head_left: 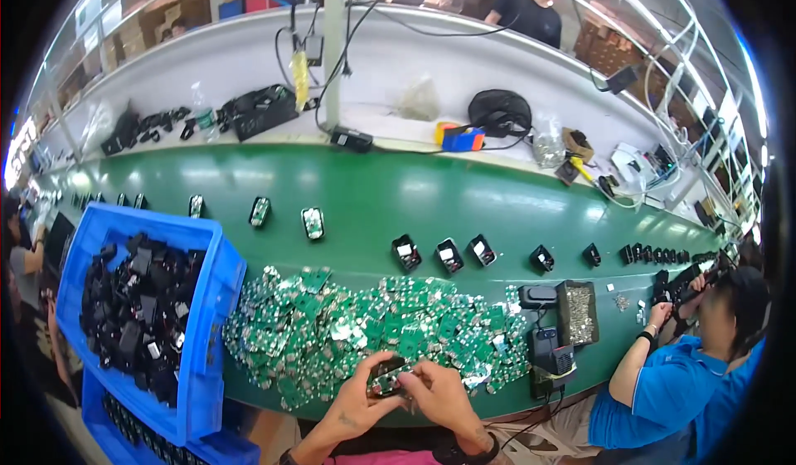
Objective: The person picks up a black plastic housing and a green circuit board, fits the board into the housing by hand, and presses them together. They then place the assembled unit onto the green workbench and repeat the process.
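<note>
Between my two hands is a small black plastic casing with a green circuit board [386,381] in it. My left hand [358,400] is closed round its left side. The fingers of my right hand [441,394] grip the right side, and the thumb presses on the board. Just beyond my hands, a wide heap of loose green circuit boards [356,324] covers the bench. Part of the casing is hidden behind my fingers.
A blue crate [214,299] full of black casings stands at the left, above another blue crate. Black casings [448,255] sit in a row along the green bench [348,183]. A black device [549,357] and a tray of small metal parts [578,314] stand right. A co-worker [680,382] sits far right.
</note>
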Demonstrator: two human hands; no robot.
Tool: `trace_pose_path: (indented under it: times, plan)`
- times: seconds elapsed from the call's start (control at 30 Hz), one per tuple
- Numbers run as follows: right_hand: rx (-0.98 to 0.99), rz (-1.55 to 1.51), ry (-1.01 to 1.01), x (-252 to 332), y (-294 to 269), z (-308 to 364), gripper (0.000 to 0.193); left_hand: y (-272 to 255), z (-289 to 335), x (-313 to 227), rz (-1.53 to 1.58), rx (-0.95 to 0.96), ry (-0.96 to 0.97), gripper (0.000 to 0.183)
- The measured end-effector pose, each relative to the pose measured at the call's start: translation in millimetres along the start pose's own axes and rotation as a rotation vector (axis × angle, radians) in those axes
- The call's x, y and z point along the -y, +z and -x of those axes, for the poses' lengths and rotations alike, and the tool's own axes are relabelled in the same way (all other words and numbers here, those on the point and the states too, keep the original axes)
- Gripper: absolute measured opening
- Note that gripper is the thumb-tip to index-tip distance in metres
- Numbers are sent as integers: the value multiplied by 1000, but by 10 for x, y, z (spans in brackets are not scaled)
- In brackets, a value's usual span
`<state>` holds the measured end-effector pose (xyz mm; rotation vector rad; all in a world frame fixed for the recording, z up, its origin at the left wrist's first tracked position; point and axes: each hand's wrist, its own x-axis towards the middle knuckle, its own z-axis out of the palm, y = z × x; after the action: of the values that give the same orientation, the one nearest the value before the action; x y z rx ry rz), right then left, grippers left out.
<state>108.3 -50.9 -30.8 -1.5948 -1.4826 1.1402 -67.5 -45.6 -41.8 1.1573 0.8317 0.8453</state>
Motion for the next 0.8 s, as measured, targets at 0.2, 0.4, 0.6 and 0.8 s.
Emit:
trace_pose_path:
  times: [0.2, 0.4, 0.6, 0.8]
  plan:
    - [58, -530, 18, -25, 167, 121, 16, -101, -49, 6, -93, 6, 0, 60]
    - [-72, -432, 7, -34, 151, 145, 11, -52, -45, -147, -311, -83, 134, 54]
    - [26, -214, -134, -95, 15, 125, 14, 31, -44, 5, -193, -102, 125, 55]
    - [-63, -64, -191, 118, 46, 229, 15, 27, -3, 139, -472, -244, 322, 59]
